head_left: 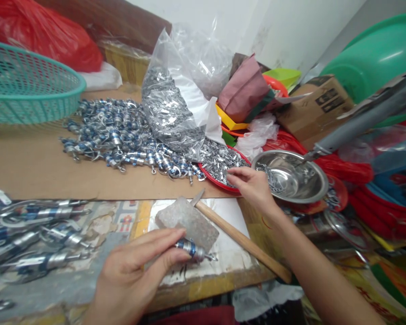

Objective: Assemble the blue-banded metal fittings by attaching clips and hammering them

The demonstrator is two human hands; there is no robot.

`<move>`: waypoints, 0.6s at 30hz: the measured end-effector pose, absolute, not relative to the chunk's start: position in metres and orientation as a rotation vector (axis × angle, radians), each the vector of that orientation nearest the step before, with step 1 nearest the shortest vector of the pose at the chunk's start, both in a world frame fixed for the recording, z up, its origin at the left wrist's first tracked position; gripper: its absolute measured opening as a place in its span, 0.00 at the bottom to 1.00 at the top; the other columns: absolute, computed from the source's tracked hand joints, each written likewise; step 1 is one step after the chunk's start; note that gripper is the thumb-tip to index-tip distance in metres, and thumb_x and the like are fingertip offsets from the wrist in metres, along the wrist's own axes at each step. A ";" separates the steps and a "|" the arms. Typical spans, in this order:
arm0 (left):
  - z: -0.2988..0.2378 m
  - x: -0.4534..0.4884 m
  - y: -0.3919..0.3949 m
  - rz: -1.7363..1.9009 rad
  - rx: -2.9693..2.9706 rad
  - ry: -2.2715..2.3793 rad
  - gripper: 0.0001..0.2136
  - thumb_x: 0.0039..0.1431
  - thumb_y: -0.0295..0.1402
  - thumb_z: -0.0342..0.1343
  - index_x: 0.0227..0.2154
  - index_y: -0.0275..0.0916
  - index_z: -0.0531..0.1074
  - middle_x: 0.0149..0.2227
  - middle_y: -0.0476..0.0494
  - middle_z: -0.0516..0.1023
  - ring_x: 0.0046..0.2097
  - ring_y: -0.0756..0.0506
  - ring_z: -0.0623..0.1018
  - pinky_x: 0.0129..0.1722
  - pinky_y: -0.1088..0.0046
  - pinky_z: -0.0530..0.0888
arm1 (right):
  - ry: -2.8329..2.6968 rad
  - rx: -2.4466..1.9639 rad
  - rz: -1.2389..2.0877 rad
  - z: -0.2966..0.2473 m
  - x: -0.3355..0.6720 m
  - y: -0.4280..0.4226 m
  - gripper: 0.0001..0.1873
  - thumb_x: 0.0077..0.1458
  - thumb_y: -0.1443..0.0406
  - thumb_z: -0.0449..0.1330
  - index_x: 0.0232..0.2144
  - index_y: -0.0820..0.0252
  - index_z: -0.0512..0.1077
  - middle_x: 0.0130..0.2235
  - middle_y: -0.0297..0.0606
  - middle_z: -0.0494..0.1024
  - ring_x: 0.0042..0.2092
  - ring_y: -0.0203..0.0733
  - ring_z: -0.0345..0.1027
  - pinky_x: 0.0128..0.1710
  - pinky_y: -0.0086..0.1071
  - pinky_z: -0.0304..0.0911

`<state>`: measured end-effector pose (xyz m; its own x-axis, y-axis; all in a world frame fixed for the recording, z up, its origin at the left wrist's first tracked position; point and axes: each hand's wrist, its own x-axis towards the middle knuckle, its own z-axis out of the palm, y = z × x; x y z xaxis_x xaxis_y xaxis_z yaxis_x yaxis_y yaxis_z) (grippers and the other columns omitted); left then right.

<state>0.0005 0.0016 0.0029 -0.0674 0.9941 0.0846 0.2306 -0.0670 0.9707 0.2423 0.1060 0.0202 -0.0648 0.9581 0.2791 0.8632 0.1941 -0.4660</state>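
My left hand (138,266) is closed on a small silver and blue metal fitting (193,249), held against a grey stone block (189,221) near the table's front edge. A wooden-handled hammer (240,239) lies just right of the block. My right hand (252,183) reaches into a red tray (212,179) of small silver clips, fingers pinched over the clips; what they hold is too small to name. Beside that hand stands a steel bowl (292,178).
A heap of blue and silver fittings (122,135) lies on brown cardboard. A clear bag of silver parts (174,99), a teal basket (23,85), a red bag (43,36), a cardboard box (313,108) and a green tub (375,54) ring the work area. More fittings (30,239) lie left.
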 end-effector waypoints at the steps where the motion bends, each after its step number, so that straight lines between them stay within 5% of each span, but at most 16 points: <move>1: 0.002 0.002 0.002 1.237 1.363 1.391 0.10 0.42 0.33 0.63 0.28 0.58 0.80 0.31 0.59 0.84 0.34 0.46 0.82 0.41 0.76 0.75 | -1.949 -1.628 0.310 0.024 0.231 0.090 0.11 0.56 0.66 0.56 0.39 0.62 0.75 0.36 0.40 0.79 0.37 0.40 0.73 0.38 0.35 0.69; 6: -0.003 0.007 0.001 1.345 1.280 1.385 0.20 0.40 0.31 0.65 0.38 0.61 0.76 0.29 0.67 0.84 0.30 0.52 0.82 0.39 0.84 0.73 | -1.918 -1.050 0.806 0.038 0.177 0.020 0.10 0.53 0.72 0.59 0.37 0.61 0.78 0.33 0.39 0.78 0.36 0.35 0.72 0.35 0.28 0.67; 12: -0.001 0.005 -0.002 1.376 1.341 1.332 0.21 0.41 0.30 0.65 0.38 0.63 0.75 0.31 0.68 0.83 0.31 0.53 0.82 0.39 0.85 0.73 | -1.782 -0.951 0.963 0.031 0.164 0.009 0.08 0.52 0.73 0.59 0.33 0.64 0.79 0.31 0.42 0.77 0.34 0.37 0.71 0.34 0.28 0.67; 18: 0.005 -0.002 0.000 1.261 1.434 1.293 0.10 0.43 0.30 0.62 0.24 0.57 0.80 0.30 0.61 0.84 0.32 0.51 0.82 0.38 0.85 0.74 | -1.861 -0.850 0.803 0.028 0.169 0.005 0.11 0.51 0.73 0.61 0.39 0.66 0.75 0.35 0.44 0.78 0.38 0.39 0.72 0.40 0.31 0.69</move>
